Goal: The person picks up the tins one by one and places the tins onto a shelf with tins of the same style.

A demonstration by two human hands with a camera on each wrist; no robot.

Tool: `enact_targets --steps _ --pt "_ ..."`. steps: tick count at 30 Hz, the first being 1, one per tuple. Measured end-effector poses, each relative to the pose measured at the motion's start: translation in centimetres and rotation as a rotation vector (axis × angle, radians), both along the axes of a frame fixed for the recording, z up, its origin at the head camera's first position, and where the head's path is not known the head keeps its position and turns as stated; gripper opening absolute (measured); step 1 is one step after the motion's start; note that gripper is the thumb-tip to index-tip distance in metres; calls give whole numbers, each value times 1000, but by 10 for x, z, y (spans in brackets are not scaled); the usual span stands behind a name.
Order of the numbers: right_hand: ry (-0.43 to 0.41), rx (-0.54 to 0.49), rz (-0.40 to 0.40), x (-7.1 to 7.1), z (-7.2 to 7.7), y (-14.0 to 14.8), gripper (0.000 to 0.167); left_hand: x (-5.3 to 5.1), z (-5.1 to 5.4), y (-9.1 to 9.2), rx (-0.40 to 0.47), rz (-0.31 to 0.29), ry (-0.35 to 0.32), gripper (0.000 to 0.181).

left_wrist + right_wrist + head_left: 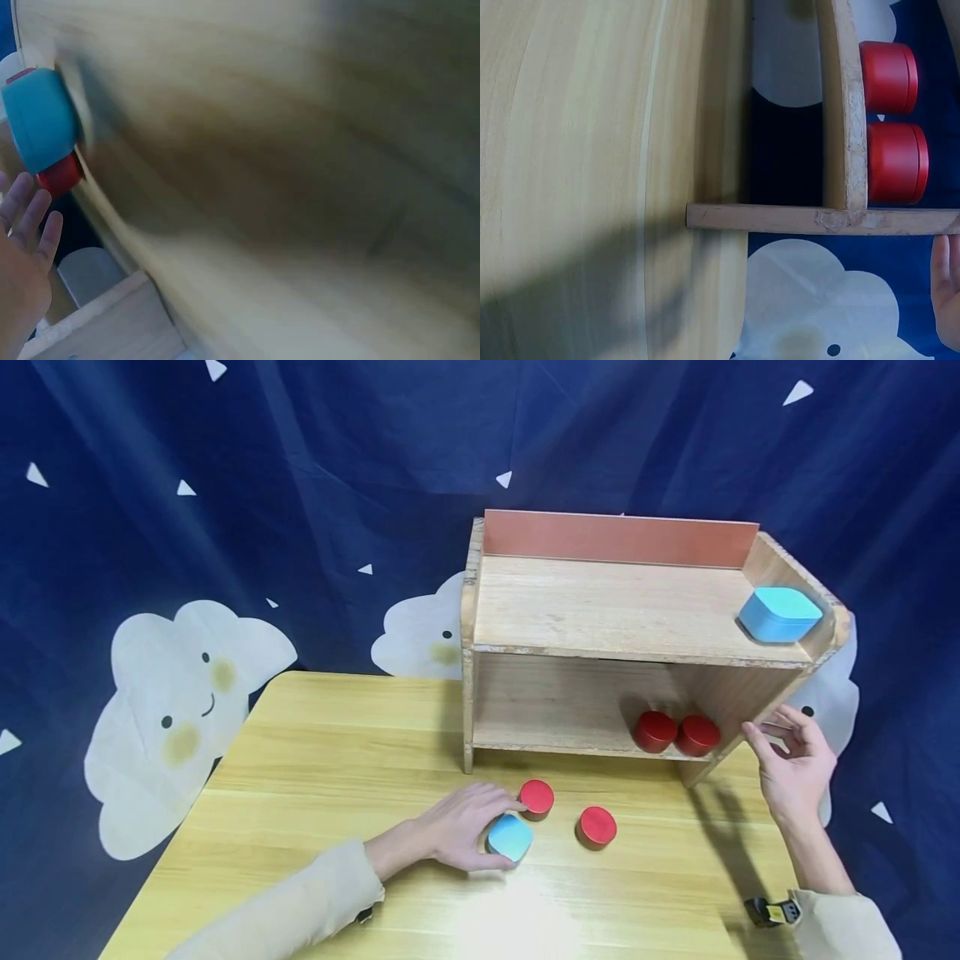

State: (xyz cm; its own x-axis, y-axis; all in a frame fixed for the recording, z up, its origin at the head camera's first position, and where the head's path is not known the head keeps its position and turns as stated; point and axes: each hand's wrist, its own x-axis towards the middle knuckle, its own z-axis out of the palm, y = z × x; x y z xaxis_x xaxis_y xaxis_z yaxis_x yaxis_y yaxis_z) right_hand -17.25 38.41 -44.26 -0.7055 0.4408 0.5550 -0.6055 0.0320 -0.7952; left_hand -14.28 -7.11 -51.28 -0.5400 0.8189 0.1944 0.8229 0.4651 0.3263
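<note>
On the table, a light-blue rounded-square tin [510,837] sits between the thumb and fingers of my left hand [465,828]. In the left wrist view those fingers [30,217] look spread and fairly straight beside the blue tin [41,120]; the thumb is out of that view. Close to my fingertips stands a round red tin [536,799], and another red tin [597,827] is to its right. My right hand [797,764] is at the outer right side of a wooden shelf [600,602], its fingertips at the side panel [780,219] with fingers relaxed.
Two red tins [656,731] [698,735] stand side by side on the shelf's lower level, at the right. A larger blue tin [780,614] sits at the right end of the top level. Behind the table [337,735] hangs a dark blue curtain [300,485] with clouds.
</note>
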Motion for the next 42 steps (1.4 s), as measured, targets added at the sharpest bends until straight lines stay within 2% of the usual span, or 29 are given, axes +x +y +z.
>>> enact_targets --steps 9,19,28,35,42 --pt "13 -6 7 1 1 0 46 4 -15 -3 40 4 -16 71" --pt "18 -17 25 0 1 -1 46 6 -26 -7 23 18 -26 65" --pt "-15 16 -12 1 0 0 46 11 -26 -10 32 53 -18 64" --pt "-10 7 -1 1 0 1 46 11 -27 -10 55 74 -25 62" --pt "-19 12 -13 1 2 0 46 12 -27 -10 67 74 12 62"
